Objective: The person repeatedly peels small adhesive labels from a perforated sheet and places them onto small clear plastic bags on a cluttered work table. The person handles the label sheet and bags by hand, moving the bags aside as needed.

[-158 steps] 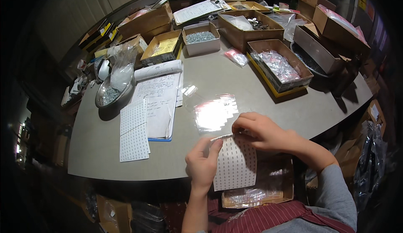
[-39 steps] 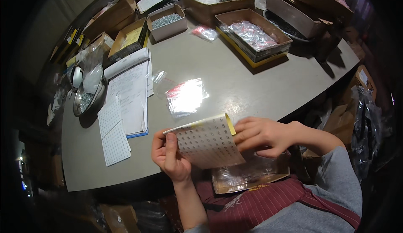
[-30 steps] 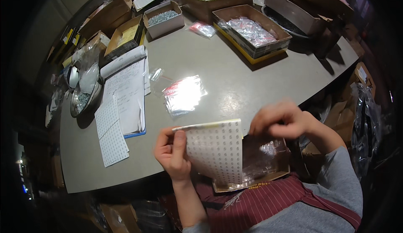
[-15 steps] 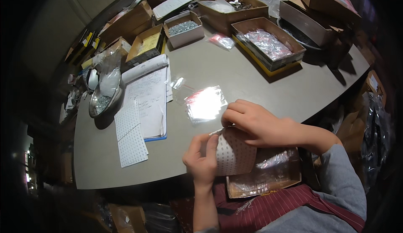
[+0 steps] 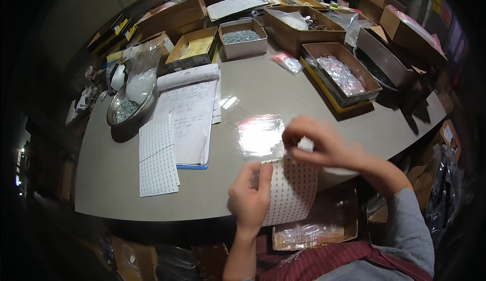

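My left hand [image 5: 250,195] grips a white sheet of small printed stickers [image 5: 289,192] by its left edge, thumb on top. The sheet hangs at a slant over the table's front edge. Just above its upper right corner, my right hand [image 5: 321,144] is curled and blurred, a small white scrap [image 5: 305,144] showing among its fingers. Beyond the sheet lies a stack of clear zip bags [image 5: 260,135] with red lines, shining with glare. Below the sheet, a cardboard box [image 5: 349,228] at my lap holds several filled clear bags [image 5: 309,233].
At left, more sticker sheets [image 5: 158,164] overlap an open clipboard pad [image 5: 190,124]. A metal bowl [image 5: 115,119] of small hardware stands beside them. Along the back are a box of screws [image 5: 242,37], a box of bagged parts [image 5: 340,76] and a large brown box [image 5: 304,33].
My right hand has lifted off the sheet's top edge, with a white scrap now showing in its fingers. The sheet is turned flatter toward view. The whole view has shifted slightly.
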`<move>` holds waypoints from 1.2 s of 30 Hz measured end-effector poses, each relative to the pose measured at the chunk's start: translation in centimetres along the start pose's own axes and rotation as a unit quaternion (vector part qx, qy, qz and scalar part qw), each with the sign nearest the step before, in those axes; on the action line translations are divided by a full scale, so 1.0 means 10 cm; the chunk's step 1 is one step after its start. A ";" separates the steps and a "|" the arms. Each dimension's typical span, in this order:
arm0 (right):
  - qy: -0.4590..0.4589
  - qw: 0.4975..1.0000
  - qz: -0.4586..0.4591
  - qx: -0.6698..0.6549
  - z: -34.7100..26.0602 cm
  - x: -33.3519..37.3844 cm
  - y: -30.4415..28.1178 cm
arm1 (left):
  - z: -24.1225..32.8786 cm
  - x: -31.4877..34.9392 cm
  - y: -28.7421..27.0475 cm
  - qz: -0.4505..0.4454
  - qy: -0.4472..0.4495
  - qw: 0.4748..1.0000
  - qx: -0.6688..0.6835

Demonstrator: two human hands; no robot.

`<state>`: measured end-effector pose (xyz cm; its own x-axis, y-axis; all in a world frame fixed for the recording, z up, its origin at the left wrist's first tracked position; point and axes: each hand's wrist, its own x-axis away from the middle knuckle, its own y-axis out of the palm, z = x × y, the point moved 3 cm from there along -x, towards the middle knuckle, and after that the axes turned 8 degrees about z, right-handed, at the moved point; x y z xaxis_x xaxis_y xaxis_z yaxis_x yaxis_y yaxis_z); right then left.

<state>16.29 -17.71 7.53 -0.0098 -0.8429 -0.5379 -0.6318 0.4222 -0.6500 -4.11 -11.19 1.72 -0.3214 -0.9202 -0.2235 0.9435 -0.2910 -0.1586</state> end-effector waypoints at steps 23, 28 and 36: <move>0.064 0.987 -0.146 -0.037 -0.08 -0.13 0.13 | 0.09 -0.04 0.02 -0.002 -0.022 0.997 0.070; -0.041 0.997 -0.059 0.018 -0.18 -0.03 0.18 | 0.12 -0.04 0.01 0.003 0.035 0.999 0.029; -0.185 0.955 -0.006 0.231 -0.43 0.17 0.28 | 0.05 -0.03 -0.01 0.002 0.023 1.000 -0.014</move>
<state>11.19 -19.39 7.04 0.3239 -0.7097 -0.6256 -0.2194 0.5869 -0.7794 -4.04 -11.02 2.27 -0.3226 -0.9076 -0.2686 0.9420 -0.2801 -0.1848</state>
